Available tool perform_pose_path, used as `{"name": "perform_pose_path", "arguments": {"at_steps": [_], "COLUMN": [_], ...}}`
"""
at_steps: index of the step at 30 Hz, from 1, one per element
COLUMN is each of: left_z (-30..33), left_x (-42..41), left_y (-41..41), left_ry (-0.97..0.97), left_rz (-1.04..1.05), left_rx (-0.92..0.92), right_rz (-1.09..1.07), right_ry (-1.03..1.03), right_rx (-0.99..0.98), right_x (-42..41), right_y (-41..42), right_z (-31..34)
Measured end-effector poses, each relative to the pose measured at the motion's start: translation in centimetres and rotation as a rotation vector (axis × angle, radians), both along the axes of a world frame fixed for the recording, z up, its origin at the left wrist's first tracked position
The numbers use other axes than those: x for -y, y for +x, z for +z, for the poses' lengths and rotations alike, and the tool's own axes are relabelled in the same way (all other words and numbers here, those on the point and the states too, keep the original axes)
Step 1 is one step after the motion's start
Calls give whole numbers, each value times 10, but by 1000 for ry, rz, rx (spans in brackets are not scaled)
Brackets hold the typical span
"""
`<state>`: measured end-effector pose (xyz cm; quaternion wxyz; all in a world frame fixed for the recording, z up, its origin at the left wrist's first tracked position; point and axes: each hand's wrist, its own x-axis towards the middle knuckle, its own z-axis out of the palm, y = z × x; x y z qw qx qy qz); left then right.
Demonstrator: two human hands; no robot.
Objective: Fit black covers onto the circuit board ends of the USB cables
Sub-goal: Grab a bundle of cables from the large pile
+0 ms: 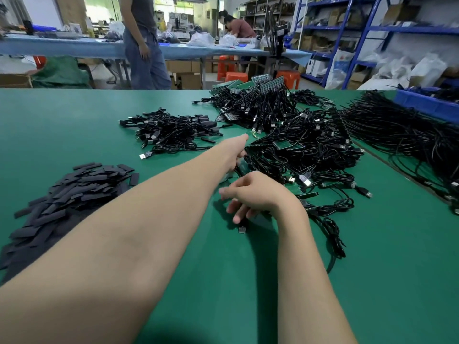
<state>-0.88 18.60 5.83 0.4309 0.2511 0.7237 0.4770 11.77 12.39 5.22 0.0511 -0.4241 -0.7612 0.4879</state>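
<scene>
1. Left hand [237, 151] is stretched way out across the green table [74, 125], reaching into the near edge of the big heap of USB cables [305, 150]. Fingers are buried in the wires, so honestly can't tell if it's got hold of anything.
2. Right hand [253, 194] sits closer in, knuckles up, fingers loosely curled downward over a cable; fingertips are hidden under the hand, so can't tell if it's actually pinching it. A silver USB plug [242, 229] lies on the table just below those fingers.
3. Cables in that heap have small green circuit boards [285, 145] on their ends, a row of them showing mid-pile.
4. Black covers [67, 194] are dumped in a loose pile on the left side, well apart from both hands.
5. Smaller cable bundle [169, 132] sits further back, left of the main heap.
6. Far right: long straight cable bundles [402, 135] and a blue bin [422, 105].
7. Background has another worktable [74, 48], two people and blue shelving [347, 28].
</scene>
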Motion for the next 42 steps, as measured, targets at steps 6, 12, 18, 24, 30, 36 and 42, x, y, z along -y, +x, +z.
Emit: {"name": "perform_pose_path", "arguments": {"at_steps": [6, 12, 18, 24, 30, 36, 42], "left_z": [6, 19, 7, 15, 21, 22, 29], "left_x": [0, 11, 25, 22, 9, 19, 38], "left_y": [6, -7, -16, -2, 11, -6, -26], "left_ry": [40, 166, 197, 161, 165, 294, 491], "left_rz": [78, 126, 60, -106, 21, 55, 85], "left_rx": [9, -2, 66, 128, -53, 17, 169], "right_rz": [-50, -184, -323, -319, -365, -541, -615], "right_ry": [-103, -126, 10, 48, 74, 285, 285], "right_rx": [111, 225, 136, 95, 82, -25, -94], "right_x": [-1, -8, -18, -18, -19, -19, -18], "right_y": [5, 21, 26, 19, 21, 27, 30], "right_z": [3, 11, 10, 7, 6, 7, 9]}}
